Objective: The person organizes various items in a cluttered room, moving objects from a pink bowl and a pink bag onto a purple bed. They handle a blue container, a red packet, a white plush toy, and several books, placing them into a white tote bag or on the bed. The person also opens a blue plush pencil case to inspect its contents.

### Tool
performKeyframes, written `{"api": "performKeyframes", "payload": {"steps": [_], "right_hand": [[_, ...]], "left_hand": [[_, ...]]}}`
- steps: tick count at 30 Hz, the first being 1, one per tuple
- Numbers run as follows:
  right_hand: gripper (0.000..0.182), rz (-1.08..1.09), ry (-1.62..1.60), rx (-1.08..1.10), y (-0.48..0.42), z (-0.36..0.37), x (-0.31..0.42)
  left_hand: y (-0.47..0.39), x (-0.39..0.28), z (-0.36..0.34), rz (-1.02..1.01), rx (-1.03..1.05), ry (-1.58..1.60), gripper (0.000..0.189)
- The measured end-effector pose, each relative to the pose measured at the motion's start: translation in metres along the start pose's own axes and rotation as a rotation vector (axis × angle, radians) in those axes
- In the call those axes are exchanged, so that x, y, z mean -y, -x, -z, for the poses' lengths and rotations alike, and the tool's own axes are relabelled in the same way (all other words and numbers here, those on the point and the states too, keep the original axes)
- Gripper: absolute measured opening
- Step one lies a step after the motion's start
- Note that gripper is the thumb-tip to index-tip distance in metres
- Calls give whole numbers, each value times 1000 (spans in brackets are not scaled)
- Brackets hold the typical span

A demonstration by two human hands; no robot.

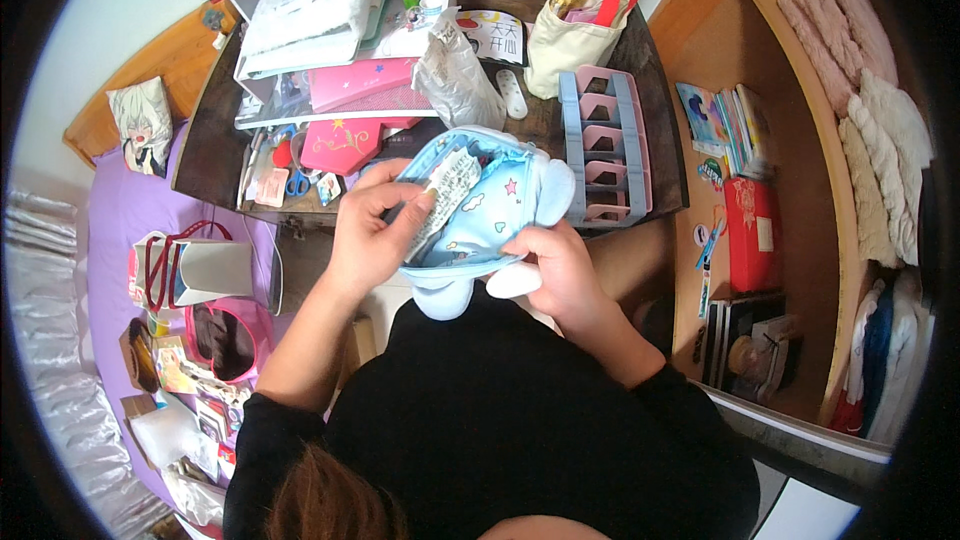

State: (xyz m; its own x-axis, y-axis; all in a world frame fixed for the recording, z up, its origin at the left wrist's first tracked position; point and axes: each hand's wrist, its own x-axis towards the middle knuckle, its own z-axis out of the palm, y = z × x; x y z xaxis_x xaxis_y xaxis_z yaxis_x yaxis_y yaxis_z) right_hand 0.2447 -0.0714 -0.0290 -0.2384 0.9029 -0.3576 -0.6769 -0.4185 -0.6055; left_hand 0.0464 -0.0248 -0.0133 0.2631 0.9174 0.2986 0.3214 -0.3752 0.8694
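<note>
A light blue plush pouch [480, 214] with rounded ear-like flaps is unzipped, its patterned lining of stars, clouds and hearts facing up. My right hand [559, 270] grips the pouch's near right rim. Between the thumb and fingers of my left hand [381, 221] is a white printed packet or strip [447, 195], partly inside the pouch's mouth. It bears small writing. The pouch is held in front of my body at the near edge of the dark wooden desk [300, 214]. What lies deeper in the pouch is hidden by the strip and the rim.
On the desk stand a crumpled grey plastic bag [459, 79], a canvas tote [574, 37] with red handles, a pink-and-blue rack [607, 146] and a white shelf [420, 116]. Blue scissors [298, 184] lie left. An open cabinet [806, 255] is right; a purple-covered bed [131, 210] with bags is left.
</note>
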Motion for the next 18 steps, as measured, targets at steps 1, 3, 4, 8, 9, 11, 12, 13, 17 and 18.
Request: {"api": "performKeyframes", "payload": {"steps": [1,3,4,8,9,11,12,13,17,18], "right_hand": [[50,-12,1,-75,-3,0,0],[41,45,-71,-8,-7,0,-4],[39,58,-92,-9,-10,0,-6],[40,251,-2,61,-24,6,-12],[41,328,26,96,-29,8,-13],[44,289,-186,240,-38,11,-19],[44,255,-263,276,-39,10,-25],[44,185,-341,242,-41,8,-29],[17,271,-197,102,-53,12,-19],[12,252,-287,145,-49,16,-14]], "left_hand": [[1,-1,-3,-46,-6,19,10],[2,-4,-9,-36,-54,42,10],[2,-5,-12,-36,-83,55,11],[0,-5,-22,-25,-286,85,14],[-1,-5,-24,22,-313,216,14],[-5,-5,-28,133,-379,475,14],[-4,-5,-32,221,-381,467,13],[-2,-6,-37,198,-346,458,12],[-2,-8,-38,56,-342,479,9],[-3,-9,-34,23,-393,441,9]]}}
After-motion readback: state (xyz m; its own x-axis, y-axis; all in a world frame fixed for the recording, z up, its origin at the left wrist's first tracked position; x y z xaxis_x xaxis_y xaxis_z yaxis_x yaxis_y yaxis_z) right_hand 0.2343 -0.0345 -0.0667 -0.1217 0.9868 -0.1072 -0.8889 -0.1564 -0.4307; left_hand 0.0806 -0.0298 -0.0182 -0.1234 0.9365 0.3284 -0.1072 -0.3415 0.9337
